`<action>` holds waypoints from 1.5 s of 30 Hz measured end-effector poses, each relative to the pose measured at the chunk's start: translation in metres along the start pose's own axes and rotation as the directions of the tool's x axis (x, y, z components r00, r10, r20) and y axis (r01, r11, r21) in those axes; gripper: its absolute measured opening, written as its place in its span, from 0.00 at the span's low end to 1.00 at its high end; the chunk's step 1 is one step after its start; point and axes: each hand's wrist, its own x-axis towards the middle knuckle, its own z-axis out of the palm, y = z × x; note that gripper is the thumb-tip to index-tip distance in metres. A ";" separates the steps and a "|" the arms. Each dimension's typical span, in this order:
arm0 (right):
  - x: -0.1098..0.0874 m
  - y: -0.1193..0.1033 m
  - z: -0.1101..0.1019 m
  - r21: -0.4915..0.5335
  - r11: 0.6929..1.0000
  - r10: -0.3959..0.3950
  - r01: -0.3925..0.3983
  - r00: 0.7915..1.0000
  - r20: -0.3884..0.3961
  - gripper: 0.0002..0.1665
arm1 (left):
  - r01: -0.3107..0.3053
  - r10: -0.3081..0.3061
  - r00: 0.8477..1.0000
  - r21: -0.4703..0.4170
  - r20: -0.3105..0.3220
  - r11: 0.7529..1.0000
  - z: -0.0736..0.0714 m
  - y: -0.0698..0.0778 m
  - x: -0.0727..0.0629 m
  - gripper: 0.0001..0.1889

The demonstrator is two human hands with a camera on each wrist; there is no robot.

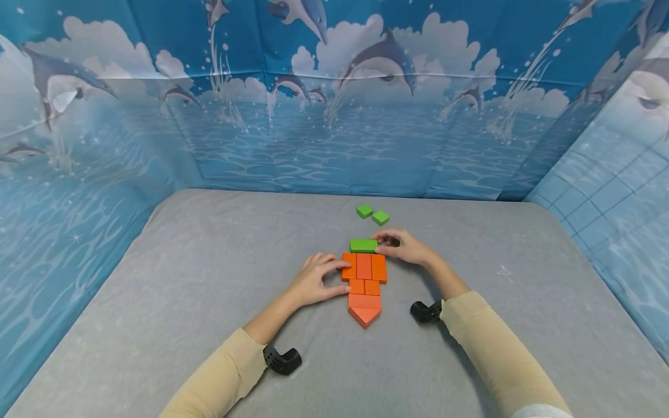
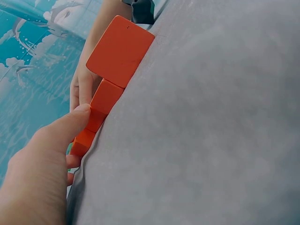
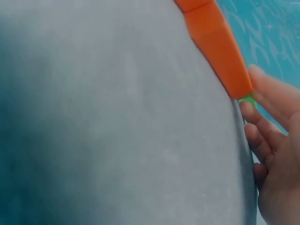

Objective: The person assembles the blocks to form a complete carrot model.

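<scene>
Flat orange blocks lie together on the grey cloth: three upright rectangles [image 1: 364, 266] side by side, two small blocks [image 1: 372, 287] below, then a wider block [image 1: 360, 301] and a triangle [image 1: 364, 317] pointing toward me. A green rectangular block [image 1: 362, 245] lies across the far end of the orange rectangles. My right hand [image 1: 405, 248] pinches its right end between thumb and fingers. With thumb and index finger extended, my left hand [image 1: 309, 283] touches the left side of the orange blocks. In the right wrist view an orange block [image 3: 222, 56] hides most of the green one.
Two small green squares [image 1: 364, 211] lie beyond the green rectangle, near the far edge of the grey surface [image 1: 235, 232]. A blue dolphin-print curtain [image 1: 340, 151] rises behind and at both sides. Black wrist devices [image 1: 283, 361] sit at both sleeve cuffs.
</scene>
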 end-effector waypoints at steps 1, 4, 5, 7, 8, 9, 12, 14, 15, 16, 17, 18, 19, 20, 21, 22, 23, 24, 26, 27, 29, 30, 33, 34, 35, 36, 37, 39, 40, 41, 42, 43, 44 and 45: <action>0.000 0.000 0.000 -0.005 1.000 0.010 -0.010 1.000 0.005 0.19 | -0.001 0.001 1.000 0.000 -0.001 1.000 0.000 0.000 0.000 0.25; -0.001 -0.003 0.000 -0.020 0.999 0.037 -0.037 0.999 0.007 0.19 | -0.002 0.002 1.000 0.003 0.000 1.000 0.000 0.000 0.000 0.25; -0.001 -0.004 0.000 -0.026 0.999 0.041 -0.041 0.999 0.006 0.19 | -0.001 0.001 1.000 0.006 0.001 1.000 0.000 0.000 0.000 0.25; 0.000 -0.006 0.000 -0.033 0.998 0.047 -0.047 0.999 0.003 0.19 | 0.000 0.000 1.000 0.009 0.002 1.000 0.000 0.000 0.000 0.25; 0.000 -0.007 0.001 -0.032 0.998 0.049 -0.049 0.999 0.000 0.18 | 0.001 -0.001 1.000 0.006 0.003 1.000 0.000 0.000 0.000 0.25; 0.000 -0.008 0.001 -0.033 0.998 0.049 -0.049 0.999 -0.003 0.18 | 0.002 -0.002 1.000 0.004 0.004 1.000 0.000 0.000 0.000 0.25; 0.000 -0.008 0.002 -0.038 0.998 0.046 -0.046 0.999 -0.012 0.17 | 0.005 -0.005 1.000 -0.009 0.005 1.000 -0.001 0.001 0.000 0.25; 0.001 -0.007 0.002 -0.040 0.998 0.043 -0.043 0.999 -0.009 0.17 | 0.007 -0.007 1.000 -0.014 0.006 1.000 -0.001 0.000 0.000 0.25; 0.001 -0.007 0.003 -0.043 0.998 0.042 -0.042 0.999 -0.006 0.17 | 0.007 -0.007 1.000 -0.013 0.006 1.000 -0.001 0.000 0.000 0.25; 0.001 -0.007 0.003 -0.046 0.998 0.041 -0.041 0.999 -0.002 0.16 | 0.007 -0.006 1.000 -0.011 0.006 1.000 -0.001 0.000 0.000 0.25; 0.001 -0.006 0.003 -0.045 0.998 0.041 -0.041 0.999 0.002 0.16 | 0.006 -0.006 1.000 -0.010 0.006 1.000 -0.001 0.000 0.000 0.25; 0.001 -0.006 0.003 -0.045 0.998 0.043 -0.043 0.999 0.006 0.17 | 0.005 -0.005 1.000 -0.008 0.006 1.000 0.000 0.000 0.000 0.25; 0.001 -0.005 0.003 -0.043 0.998 0.044 -0.044 0.999 0.010 0.17 | 0.004 -0.004 1.000 -0.005 0.005 1.000 0.000 -0.001 0.000 0.25; 0.001 -0.005 0.003 -0.038 0.998 0.045 -0.045 0.999 0.012 0.17 | 0.001 -0.001 1.000 -0.006 0.001 1.000 0.001 -0.001 0.000 0.25; 0.001 -0.004 0.003 -0.034 0.998 0.044 -0.044 0.999 0.012 0.17 | -0.006 0.006 1.000 -0.006 -0.006 1.000 0.001 -0.002 0.000 0.25; 0.001 -0.004 0.003 -0.032 0.999 0.045 -0.044 0.999 0.012 0.17 | -0.018 0.017 1.000 -0.002 -0.018 1.000 0.002 -0.002 0.000 0.25; 0.001 -0.003 0.003 -0.028 0.999 0.042 -0.042 0.999 0.013 0.17 | -0.025 0.025 0.999 -0.001 -0.024 1.000 0.002 -0.003 0.000 0.25; 0.000 -0.003 0.002 -0.025 0.999 0.042 -0.042 0.999 0.015 0.17 | -0.032 0.031 0.999 -0.001 -0.030 1.000 0.003 -0.003 0.000 0.25; 0.000 -0.003 0.002 -0.021 0.999 0.042 -0.042 0.999 0.018 0.17 | -0.040 0.040 0.999 0.000 -0.037 0.999 0.003 -0.003 -0.001 0.25; 0.000 -0.003 0.002 -0.021 0.999 0.044 -0.043 0.999 0.021 0.17 | -0.041 0.041 0.999 0.002 -0.035 0.999 0.002 -0.002 -0.001 0.25; -0.001 -0.004 0.002 -0.022 0.999 0.047 -0.046 0.999 0.025 0.18 | -0.029 0.029 0.999 0.000 -0.020 1.000 0.001 -0.001 -0.001 0.25; -0.001 -0.004 0.002 -0.021 0.999 0.051 -0.050 0.998 0.027 0.18 | -0.024 0.024 1.000 0.001 -0.014 1.000 0.001 -0.001 -0.001 0.25; -0.001 -0.004 0.001 -0.019 0.998 0.054 -0.053 0.998 0.032 0.18 | -0.013 0.013 1.000 0.006 -0.001 1.000 0.000 0.000 0.000 0.25; 0.000 -0.002 0.001 -0.017 0.999 0.052 -0.052 0.998 0.030 0.18 | -0.010 0.010 1.000 0.008 0.002 1.000 0.000 0.000 0.000 0.25; 0.001 -0.001 0.001 -0.005 0.999 0.050 -0.050 0.998 0.023 0.18 | -0.009 0.009 1.000 0.008 0.003 1.000 0.000 0.000 0.000 0.25; 0.003 0.003 0.001 0.010 0.999 0.051 -0.052 0.999 0.009 0.18 | -0.009 0.009 1.000 0.007 0.002 1.000 0.000 0.000 0.000 0.25; 0.005 0.007 0.000 0.021 0.998 0.052 -0.052 0.999 -0.014 0.17 | -0.009 0.009 1.000 0.006 0.001 1.000 0.000 0.000 0.000 0.25; 0.010 0.016 0.000 0.044 0.998 0.054 -0.051 0.995 -0.086 0.18 | -0.010 0.010 1.000 0.003 -0.004 1.000 0.000 0.000 0.000 0.25; 0.013 0.021 -0.001 0.056 0.997 0.056 -0.049 0.990 -0.132 0.18 | -0.012 0.012 1.000 0.001 -0.007 1.000 0.000 0.000 0.000 0.25; 0.017 0.026 -0.001 0.063 0.997 0.060 -0.050 0.982 -0.181 0.18 | -0.013 0.013 1.000 -0.002 -0.011 1.000 0.000 0.000 0.000 0.25; 0.019 0.030 -0.002 0.065 0.996 0.069 -0.056 0.971 -0.229 0.19 | -0.015 0.015 1.000 -0.004 -0.015 1.000 0.000 0.000 0.000 0.25; 0.022 0.033 -0.003 0.055 0.997 0.073 -0.060 0.960 -0.270 0.19 | -0.016 0.016 1.000 -0.001 -0.017 1.000 0.000 0.000 0.000 0.25; 0.024 0.035 -0.004 0.049 0.996 0.085 -0.073 0.949 -0.304 0.20 | -0.018 0.018 1.000 0.000 -0.019 1.000 0.000 -0.001 0.000 0.25; 0.026 0.037 -0.004 0.037 0.996 0.091 -0.084 0.940 -0.329 0.21 | -0.018 0.018 1.000 0.002 -0.018 1.000 0.000 -0.001 0.000 0.25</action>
